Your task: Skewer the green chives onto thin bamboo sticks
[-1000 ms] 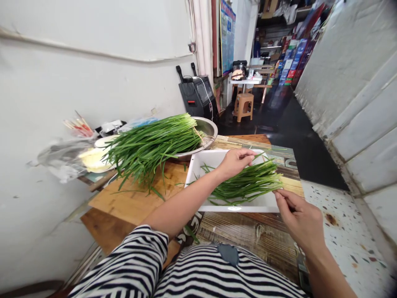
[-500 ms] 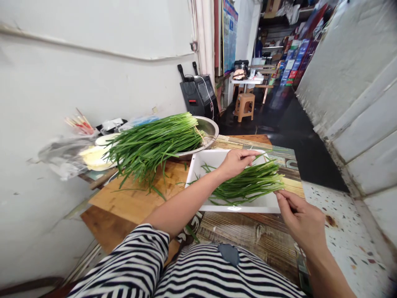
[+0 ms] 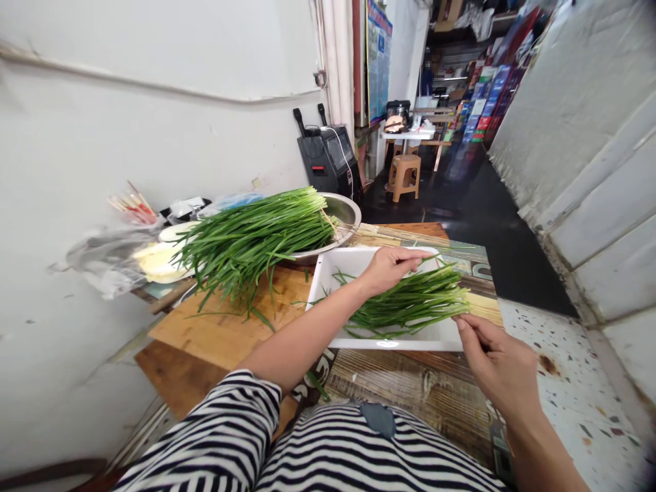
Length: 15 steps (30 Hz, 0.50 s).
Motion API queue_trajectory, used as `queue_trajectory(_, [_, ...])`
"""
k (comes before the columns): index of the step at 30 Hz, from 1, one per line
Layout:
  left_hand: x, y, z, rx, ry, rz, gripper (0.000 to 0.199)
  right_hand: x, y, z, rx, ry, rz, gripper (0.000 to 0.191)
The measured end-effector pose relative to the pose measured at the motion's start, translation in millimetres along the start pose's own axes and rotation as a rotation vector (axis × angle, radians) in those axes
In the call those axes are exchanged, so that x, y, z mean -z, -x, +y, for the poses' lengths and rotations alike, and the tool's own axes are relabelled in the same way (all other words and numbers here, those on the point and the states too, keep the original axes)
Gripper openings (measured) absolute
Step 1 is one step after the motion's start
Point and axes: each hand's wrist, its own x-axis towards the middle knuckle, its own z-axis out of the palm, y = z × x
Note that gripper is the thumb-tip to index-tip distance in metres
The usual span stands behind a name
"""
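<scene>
A loose bunch of garlic chives (image 3: 410, 301) lies in a white rectangular tray (image 3: 387, 344), pale stalk ends toward the right rim. My left hand (image 3: 392, 268) reaches across the tray's far side, thumb and fingers pinched together on a thin chive by the stalk ends. At the tray's right near corner, my right hand (image 3: 495, 355) is closed, its thumb and forefinger pinching at the tip of the stalks. Exactly how much each pinch holds is hidden. Behind and to the left, a larger pile of garlic chives (image 3: 256, 229) rests across a metal bowl (image 3: 351, 215).
The tray stands on a wood-patterned table (image 3: 410, 386), beside a wooden board (image 3: 225, 324) with stray leaves. Plastic bags (image 3: 105, 256) and skewer-like sticks (image 3: 134, 205) lie against the left wall. A black speaker-like case (image 3: 328, 160) and a stool (image 3: 404, 176) stand beyond.
Both hands keep almost the same place over the tray. The chives and bowl have not visibly moved; only the camera view shifts very slightly.
</scene>
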Motion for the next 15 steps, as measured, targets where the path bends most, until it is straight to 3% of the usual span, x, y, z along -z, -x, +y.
queue_trajectory(7, [5.1,4,8,-0.077,-0.082,-0.169,0.025,-1,-1,0,0.012,0.043,0.028,0.024])
queue_trajectory(11, [22.1,6,27,-0.043,-0.097,-0.231,0.032,-3,-1,-4,0.178,0.102,0.095,0.022])
queue_trajectory(13, [29.1,7,36,0.036,-0.089,-0.351,0.047,-1,0,-10,0.281,0.094,0.090,0.018])
queue_trajectory(15, [33.2,9,42,0.122,-0.083,-0.564,0.060,2,3,-19,0.381,0.078,0.060,0.015])
